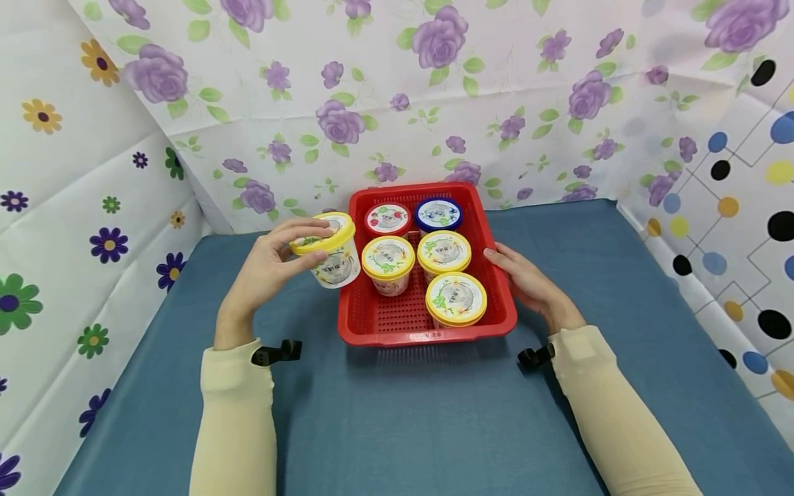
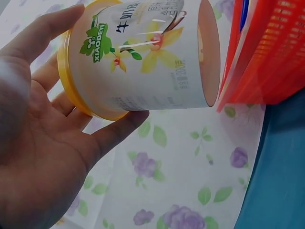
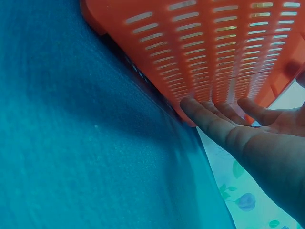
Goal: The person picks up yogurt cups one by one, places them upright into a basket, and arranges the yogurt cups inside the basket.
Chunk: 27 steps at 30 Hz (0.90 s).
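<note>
In the head view my left hand (image 1: 273, 258) grips a white ice cream tub (image 1: 338, 269) by its yellow lid, tilted above the left edge of a red plastic basket (image 1: 400, 337). The left wrist view shows fingers and thumb spread around that lid, with the tub's printed side and base exposed. My right hand (image 1: 524, 275) holds the basket's right side, a digit at the rim and fingers (image 3: 205, 117) against the slotted outer wall. Inside stand a red-lidded tub (image 1: 387, 219), a blue-lidded tub (image 1: 438, 214) and three yellow-lidded tubs (image 1: 456, 299).
A blue cloth (image 1: 403, 420) covers the table beneath the basket. Flowered sheeting (image 1: 397, 138) hangs behind, and patterned sheets close off both sides. Each wrist wears a black strap mount (image 1: 277, 353).
</note>
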{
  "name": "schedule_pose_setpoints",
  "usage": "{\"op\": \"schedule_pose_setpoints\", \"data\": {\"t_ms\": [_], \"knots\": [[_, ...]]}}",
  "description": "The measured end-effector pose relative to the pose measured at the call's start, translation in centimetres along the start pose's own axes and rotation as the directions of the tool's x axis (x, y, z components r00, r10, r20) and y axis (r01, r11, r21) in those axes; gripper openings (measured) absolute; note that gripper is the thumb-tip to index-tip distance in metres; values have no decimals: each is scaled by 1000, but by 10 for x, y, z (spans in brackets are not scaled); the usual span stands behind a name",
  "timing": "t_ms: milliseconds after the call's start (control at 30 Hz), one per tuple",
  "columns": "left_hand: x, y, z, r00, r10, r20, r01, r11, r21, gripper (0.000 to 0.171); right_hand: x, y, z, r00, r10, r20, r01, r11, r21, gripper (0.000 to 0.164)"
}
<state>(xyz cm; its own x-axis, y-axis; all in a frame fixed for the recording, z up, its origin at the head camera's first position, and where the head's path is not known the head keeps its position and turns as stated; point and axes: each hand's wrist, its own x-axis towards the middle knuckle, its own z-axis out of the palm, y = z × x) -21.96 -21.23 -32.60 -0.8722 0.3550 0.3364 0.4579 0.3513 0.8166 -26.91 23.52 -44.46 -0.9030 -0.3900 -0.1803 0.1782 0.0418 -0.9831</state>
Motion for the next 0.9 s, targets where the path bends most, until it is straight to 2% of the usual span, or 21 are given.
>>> {"op": "schedule_pose_setpoints", "data": {"t_ms": [300, 500, 733, 900], "knots": [[10, 3, 23, 996, 13, 83, -11, 1000, -23, 37, -1, 0, 0, 1000, -8, 6, 8, 1000, -9, 66], [15, 8, 35, 991, 31, 127, -31, 1000, -1, 36, -1, 0, 0, 1000, -5, 8, 6, 1000, -13, 67], [17, 10, 41, 990, 38, 136, -42, 999, 29, 35, -1, 0, 1, 1000, -3, 10, 3, 1000, -4, 66], [18, 10, 45, 986, 36, 160, -39, 999, 18, 34, -1, 0, 0, 1000, -4, 10, 4, 1000, -1, 65]]}}
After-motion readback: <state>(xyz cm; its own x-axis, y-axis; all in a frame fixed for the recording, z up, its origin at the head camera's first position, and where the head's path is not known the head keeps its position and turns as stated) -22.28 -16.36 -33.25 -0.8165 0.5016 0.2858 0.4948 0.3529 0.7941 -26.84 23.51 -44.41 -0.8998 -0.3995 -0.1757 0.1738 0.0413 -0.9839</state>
